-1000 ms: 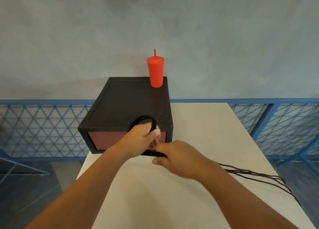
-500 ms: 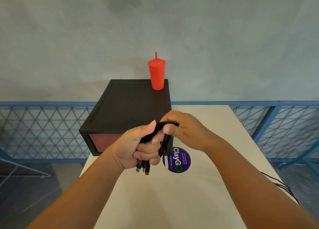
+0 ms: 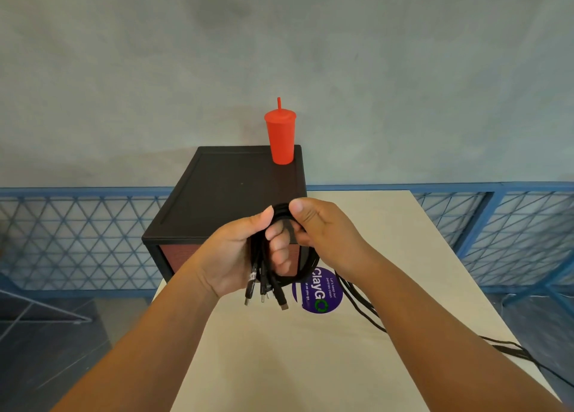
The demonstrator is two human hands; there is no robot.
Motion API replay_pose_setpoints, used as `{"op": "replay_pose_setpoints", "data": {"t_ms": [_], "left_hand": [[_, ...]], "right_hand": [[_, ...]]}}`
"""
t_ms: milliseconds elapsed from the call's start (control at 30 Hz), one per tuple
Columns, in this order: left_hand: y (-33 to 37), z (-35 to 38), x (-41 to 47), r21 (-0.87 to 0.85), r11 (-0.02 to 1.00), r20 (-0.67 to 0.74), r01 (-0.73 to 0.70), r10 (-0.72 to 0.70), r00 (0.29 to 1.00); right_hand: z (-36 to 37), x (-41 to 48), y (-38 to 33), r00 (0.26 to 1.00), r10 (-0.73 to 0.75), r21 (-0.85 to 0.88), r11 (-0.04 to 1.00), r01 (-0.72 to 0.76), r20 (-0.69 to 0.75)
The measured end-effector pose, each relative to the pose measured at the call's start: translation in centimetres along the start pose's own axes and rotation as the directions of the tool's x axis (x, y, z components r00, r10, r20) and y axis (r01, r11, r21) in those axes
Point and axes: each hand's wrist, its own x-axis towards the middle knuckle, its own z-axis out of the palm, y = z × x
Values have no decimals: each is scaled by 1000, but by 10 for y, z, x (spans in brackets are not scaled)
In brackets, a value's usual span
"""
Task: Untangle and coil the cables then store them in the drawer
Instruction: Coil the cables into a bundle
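The black cables point(image 3: 306, 264) are gathered into a loose coil that is held in the air just in front of the black drawer box point(image 3: 230, 187), near its front right corner. The left hand point(image 3: 236, 253) has its fingers curled around the bundle and grips it, and several plug ends point(image 3: 264, 296) hang down below this hand. The right hand point(image 3: 323, 228) pinches the top of the loop between thumb and fingers, close beside the left hand. From under the right wrist, the loose strands point(image 3: 360, 306) of the cables run away from the box, over the table toward its right edge. The drawer front point(image 3: 177, 256) of the box is reddish-brown and sits flush in the frame, so what is inside cannot be seen. On top of the box, at its far right corner, a red cup point(image 3: 281, 138) with a lid and a straw stands upright; its content is not visible. The box sits at the far left part of a pale table point(image 3: 310, 365), and a round purple sticker point(image 3: 324, 292) lies on the table just in front of the box, partly behind the cables. Behind the box there is a blue metal railing point(image 3: 77, 234) with a diamond mesh, and beyond it a plain grey wall point(image 3: 279, 54). To the left of the box, lower down, a dark floor point(image 3: 46, 349) is visible.
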Motion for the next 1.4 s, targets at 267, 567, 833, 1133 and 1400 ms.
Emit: {"op": "replay_pose_setpoints", "data": {"t_ms": [267,567,833,1133,1400], "left_hand": [[1,9,-2,-192,980,-13,-60,59,998],[44,44,24,-210,937,-144,-279,252,957],[94,71,39,-162,891,-132,-425,407,904],[132,86,37,-176,817,-159,-550,528,835],[153,103,35,-164,759,-180,-631,605,775]], "right_hand": [[-5,3,-7,1000,16,48,999,-16,0],[-34,29,-42,993,-22,66,997,30,-115],[-56,52,-85,963,-129,34,989,141,-237],[-58,72,-113,932,-168,26,982,186,-323],[-47,74,-103,951,-122,-109,990,94,-285]]}}
